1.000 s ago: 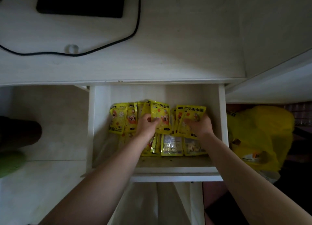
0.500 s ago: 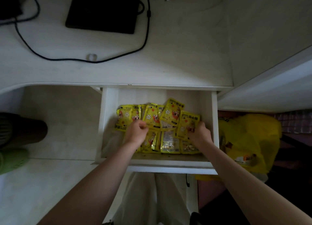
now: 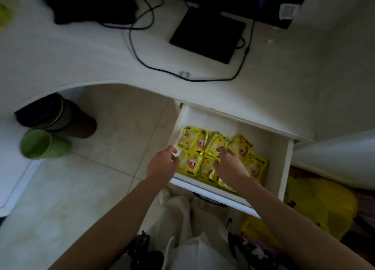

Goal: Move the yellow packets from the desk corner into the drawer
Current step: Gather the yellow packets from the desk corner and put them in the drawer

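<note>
Yellow packets (image 3: 205, 154) lie overlapped in the open white drawer (image 3: 283, 168) under the desk (image 3: 101, 52) edge. Left hand (image 3: 162, 165) at drawer's left wall, fingers loosely curled, holding nothing. Right hand (image 3: 230, 166) over the packets mid-drawer, fingers spread & resting on them, no grip

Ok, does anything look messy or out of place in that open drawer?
Slightly. The yellow packets in the drawer lie overlapped and tilted, not in neat rows. Nothing looks spilled or torn.
</note>
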Tool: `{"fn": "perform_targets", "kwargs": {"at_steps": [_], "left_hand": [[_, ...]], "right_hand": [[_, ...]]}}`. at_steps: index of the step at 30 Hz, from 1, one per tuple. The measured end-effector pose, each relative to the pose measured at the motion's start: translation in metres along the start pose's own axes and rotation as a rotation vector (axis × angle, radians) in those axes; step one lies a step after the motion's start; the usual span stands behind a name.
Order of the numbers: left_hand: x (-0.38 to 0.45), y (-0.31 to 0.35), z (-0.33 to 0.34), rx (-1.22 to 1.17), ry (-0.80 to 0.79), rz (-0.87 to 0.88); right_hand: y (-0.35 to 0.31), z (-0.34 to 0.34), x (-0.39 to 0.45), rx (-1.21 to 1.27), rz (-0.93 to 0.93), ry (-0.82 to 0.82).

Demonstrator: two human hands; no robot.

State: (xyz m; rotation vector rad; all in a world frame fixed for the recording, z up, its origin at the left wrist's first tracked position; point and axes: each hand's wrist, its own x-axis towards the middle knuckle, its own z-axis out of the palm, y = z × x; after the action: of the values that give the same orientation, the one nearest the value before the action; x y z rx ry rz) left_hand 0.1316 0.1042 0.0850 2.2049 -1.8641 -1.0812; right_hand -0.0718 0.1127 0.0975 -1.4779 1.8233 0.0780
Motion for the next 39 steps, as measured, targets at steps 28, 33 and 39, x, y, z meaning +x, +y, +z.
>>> {"fn": "perform_targets", "kwargs": {"at_steps": [28,33,39], "left_hand": [[-0.019,-0.311,-0.238,0.065,0.351,-0.281],[0.021,-0.333,-0.29,0.049,0.421,-0.314],[0.083,-0.345,-0.353,-0.013,0.499,-0.337]], "right_hand": [[-0.418,0.136,0.056,-0.505,-0.646,-0.157],[-0.484,0.126,0.098,-0.463,-0.683,-0.114],[-0.564,0.098,0.154,-0.389,-0.753,-0.109]]}}
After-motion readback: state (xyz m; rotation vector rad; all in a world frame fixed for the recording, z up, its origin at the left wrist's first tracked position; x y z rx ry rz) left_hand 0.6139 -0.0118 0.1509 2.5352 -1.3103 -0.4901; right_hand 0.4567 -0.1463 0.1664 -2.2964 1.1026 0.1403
